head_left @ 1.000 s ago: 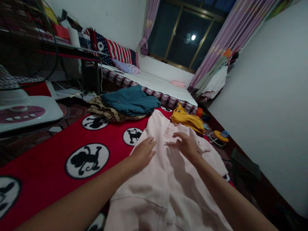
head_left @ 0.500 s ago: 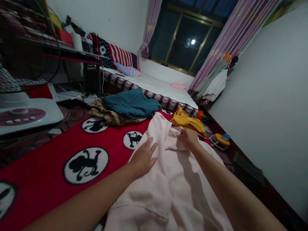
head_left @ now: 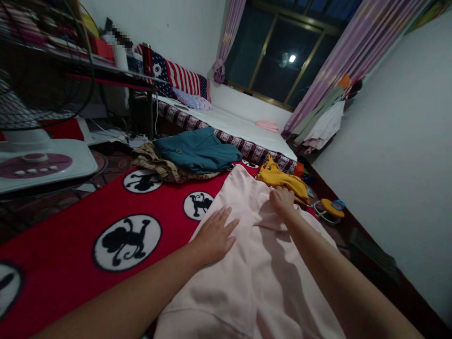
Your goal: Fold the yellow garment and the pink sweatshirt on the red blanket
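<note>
Pale pink garment spread over red blanket. Left hand flat on garment, fingers apart. Right hand curled at garment's far part; fingertips hidden, cannot tell if clamped on cloth. Beyond: teal garment atop brown patterned cloth; mustard garment right. Farther left, on desk: red flask, contents hidden.

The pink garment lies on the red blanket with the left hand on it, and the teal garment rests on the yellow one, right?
Not quite: the teal garment rests on a brown patterned cloth, as the head view shows; the yellow garment lies apart, to the right. The pink garment is on the red blanket, with the left hand on it.
</note>
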{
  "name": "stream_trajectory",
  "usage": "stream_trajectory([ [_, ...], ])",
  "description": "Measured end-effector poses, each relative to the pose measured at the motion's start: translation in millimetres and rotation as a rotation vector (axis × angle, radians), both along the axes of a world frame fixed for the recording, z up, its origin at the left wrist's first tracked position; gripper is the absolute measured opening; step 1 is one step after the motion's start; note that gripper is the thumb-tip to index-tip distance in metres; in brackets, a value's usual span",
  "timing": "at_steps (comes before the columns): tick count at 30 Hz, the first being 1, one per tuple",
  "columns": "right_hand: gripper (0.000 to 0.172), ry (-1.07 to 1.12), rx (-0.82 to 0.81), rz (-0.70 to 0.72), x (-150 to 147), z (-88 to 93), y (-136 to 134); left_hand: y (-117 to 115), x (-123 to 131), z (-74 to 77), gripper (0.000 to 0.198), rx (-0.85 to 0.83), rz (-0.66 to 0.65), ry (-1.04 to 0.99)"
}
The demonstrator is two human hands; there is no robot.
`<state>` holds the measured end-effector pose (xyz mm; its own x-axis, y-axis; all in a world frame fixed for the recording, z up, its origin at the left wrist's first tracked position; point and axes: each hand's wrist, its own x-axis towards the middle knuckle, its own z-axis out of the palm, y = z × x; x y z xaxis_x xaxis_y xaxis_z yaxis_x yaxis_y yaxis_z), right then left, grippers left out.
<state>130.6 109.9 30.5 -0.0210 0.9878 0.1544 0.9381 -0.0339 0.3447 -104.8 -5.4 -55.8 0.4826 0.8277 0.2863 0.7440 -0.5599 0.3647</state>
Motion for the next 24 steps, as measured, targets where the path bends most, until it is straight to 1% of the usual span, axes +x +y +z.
stream_trajectory([
  [2, 0.037, 0.050, 0.060, 0.039, -11, -2.2, 11, 0, 0, -0.7, 0.053, 0.001, 0.003, -0.005],
  [5, 0.043, 0.239, 0.123, 0.162, -17, -18.4, 24, 0, 0, -1.2, 0.053, 0.009, 0.003, -0.017],
  [7, 0.043, 0.340, 0.088, 0.256, -16, -33.5, 29, -1, 0, -1.4, 0.052, 0.013, 0.007, -0.017],
  [8, 0.042, 0.358, 0.051, 0.280, -14, -39.7, 31, -1, 0, -1.5, 0.052, 0.013, 0.009, -0.017],
  [10, 0.038, 0.368, -0.012, 0.272, -13, -45.5, 38, -1, 1, -1.9, 0.052, 0.012, 0.012, -0.016],
  [12, 0.030, 0.390, -0.027, 0.208, -16, -41.1, 50, -1, 1, -2.2, 0.053, 0.007, 0.006, -0.015],
  [14, 0.025, 0.440, 0.002, 0.139, -25, -29.9, 65, -1, 2, -2.2, 0.053, 0.000, 0.001, -0.013],
  [16, 0.028, 0.528, 0.057, 0.100, -38, -18.8, 81, -2, 2, -1.8, 0.053, -0.003, 0.000, -0.018],
  [18, 0.040, 0.655, 0.091, 0.086, -51, -12.7, 94, -2, 1, -0.9, 0.052, -0.006, 0.002, -0.026],
  [20, 0.053, 0.809, 0.075, 0.084, -62, -13.3, 101, -2, 1, 0.0, 0.053, -0.011, 0.002, -0.027],
  [21, 0.055, 0.888, 0.053, 0.085, -66, -15.6, 102, -2, 0, 0.2, 0.053, -0.013, 0.000, -0.026],
  [24, 0.049, 1.088, -0.013, 0.098, -68, -26.6, 100, -2, 0, 0.2, 0.055, -0.017, -0.005, -0.030],
])
